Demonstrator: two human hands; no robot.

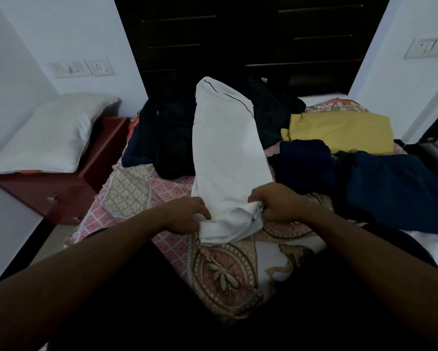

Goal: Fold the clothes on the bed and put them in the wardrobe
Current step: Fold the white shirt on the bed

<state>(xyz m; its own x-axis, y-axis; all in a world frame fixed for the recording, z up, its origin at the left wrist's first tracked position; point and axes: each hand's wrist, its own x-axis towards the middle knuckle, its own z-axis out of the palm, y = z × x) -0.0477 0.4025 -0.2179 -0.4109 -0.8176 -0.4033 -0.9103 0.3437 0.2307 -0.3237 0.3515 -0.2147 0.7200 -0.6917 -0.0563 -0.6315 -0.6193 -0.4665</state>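
White cloth garment with thin dark piping [228, 153] is lying lengthwise mid-frame on the bed [136, 193] with its pink-and-beige patterned spread. It is narrowed into a long strip, far end resting on a heap of black clothes [167, 138]. Left hand [187, 214] and right hand [276, 203] are both gripping the near hem, fingers curled into the fabric.

Risks, my read: lifting the hem for the next fold could be dragging the far end over the black heap, snagging and skewing the strip. Uneven pull between hands would be twisting the edges out of line. Loose navy garments [390, 186] at right are sitting near enough to get caught. Folded mustard-yellow garment [339, 133], upper right, is lying apart.

Containers: dark panelled wardrobe [238, 34] at top is showing closed fronts only, contents hidden. Reddish-brown bedside cabinet [48, 191], left, drawers closed, is carrying a white pillow [50, 138].
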